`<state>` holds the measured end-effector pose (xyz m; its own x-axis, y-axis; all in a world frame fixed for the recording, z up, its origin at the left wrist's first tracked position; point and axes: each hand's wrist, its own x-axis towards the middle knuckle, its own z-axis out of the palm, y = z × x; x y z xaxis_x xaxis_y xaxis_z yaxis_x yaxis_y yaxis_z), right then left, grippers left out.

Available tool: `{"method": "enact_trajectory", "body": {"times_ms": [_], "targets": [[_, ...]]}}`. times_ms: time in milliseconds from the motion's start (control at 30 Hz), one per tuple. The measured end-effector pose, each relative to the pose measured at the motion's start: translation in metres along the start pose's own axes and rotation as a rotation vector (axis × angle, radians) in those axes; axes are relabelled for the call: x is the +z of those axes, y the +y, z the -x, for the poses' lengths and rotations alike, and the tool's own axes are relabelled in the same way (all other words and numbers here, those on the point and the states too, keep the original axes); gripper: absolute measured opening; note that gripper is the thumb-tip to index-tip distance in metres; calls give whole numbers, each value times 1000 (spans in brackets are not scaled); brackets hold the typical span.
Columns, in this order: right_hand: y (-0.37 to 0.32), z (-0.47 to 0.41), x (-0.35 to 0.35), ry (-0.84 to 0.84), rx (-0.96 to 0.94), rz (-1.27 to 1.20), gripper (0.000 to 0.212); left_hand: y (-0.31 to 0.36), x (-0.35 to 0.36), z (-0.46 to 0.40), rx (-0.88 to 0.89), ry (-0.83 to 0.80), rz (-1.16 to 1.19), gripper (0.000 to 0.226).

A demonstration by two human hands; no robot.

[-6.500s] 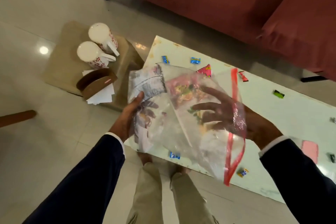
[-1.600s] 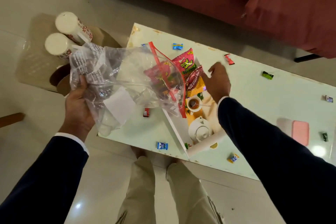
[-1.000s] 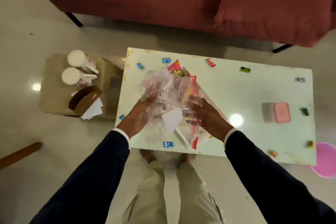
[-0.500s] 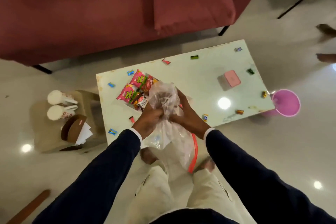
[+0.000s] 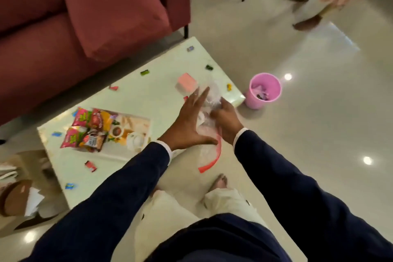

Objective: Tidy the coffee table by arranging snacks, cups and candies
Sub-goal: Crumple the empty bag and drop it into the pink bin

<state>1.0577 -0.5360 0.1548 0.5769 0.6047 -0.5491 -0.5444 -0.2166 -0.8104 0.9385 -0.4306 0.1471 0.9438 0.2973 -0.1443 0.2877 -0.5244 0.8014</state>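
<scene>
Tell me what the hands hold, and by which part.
Crumpled clear bag: right hand grips its bunched body, left hand presses flat against it; red zip end dangles.

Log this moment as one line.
left hand: touches plastic bag | right hand: grips it | snack packets: on table | pink bin: on floor

The flat left hand (image 5: pixel 188 126) and gripping right hand (image 5: pixel 227 122) squash a clear plastic bag (image 5: pixel 212 97) between them. To their left lie snack packs (image 5: pixel 88 128), to their right a pink bin (image 5: pixel 253 100).
</scene>
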Motion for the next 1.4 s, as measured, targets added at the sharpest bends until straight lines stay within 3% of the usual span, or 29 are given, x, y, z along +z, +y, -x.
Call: {"method": "enact_trajectory", "body": {"times_ms": [100,200,300,367,467,533,633,700,767,900,1033,1133,1267,1400], "targets": [[-17,5,-53,-79,178,-219,39,27,36,-44,13,-160,-251,133],[-31,10,-103,-177,275,-287,27,37,59,-76,93,-108,-501,100],[-44,6,-144,-153,190,-25,21,42,87,-105,34,-69,-509,68],[-46,-2,-167,-49,82,370,35,50,111,-129,-27,-61,-462,47],[-39,-11,-203,128,-116,772,84,63,139,-175,-194,-94,-375,42],[-37,-23,-234,110,-170,865,107,68,156,-211,-310,-158,-255,34],[-37,-50,-280,19,-243,780,105,73,183,-254,-343,-379,36,15],[-44,-78,-307,19,-293,764,97,77,199,-280,-422,-495,357,27],[-53,-113,-330,2,-328,844,83,72,215,-307,-508,-498,557,40],[-56,-194,-374,23,-260,1048,62,48,245,-373,-610,-301,557,70],[-43,-272,-413,130,-57,1066,65,12,271,-429,-622,-239,470,41],[-27,-327,-421,168,19,957,73,-11,298,-471,-653,-328,503,54],[6,-389,-433,6,58,749,76,-55,327,-519,-820,-138,977,70],[30,-423,-473,-196,43,694,95,-86,369,-558,-856,74,789,49]]}}
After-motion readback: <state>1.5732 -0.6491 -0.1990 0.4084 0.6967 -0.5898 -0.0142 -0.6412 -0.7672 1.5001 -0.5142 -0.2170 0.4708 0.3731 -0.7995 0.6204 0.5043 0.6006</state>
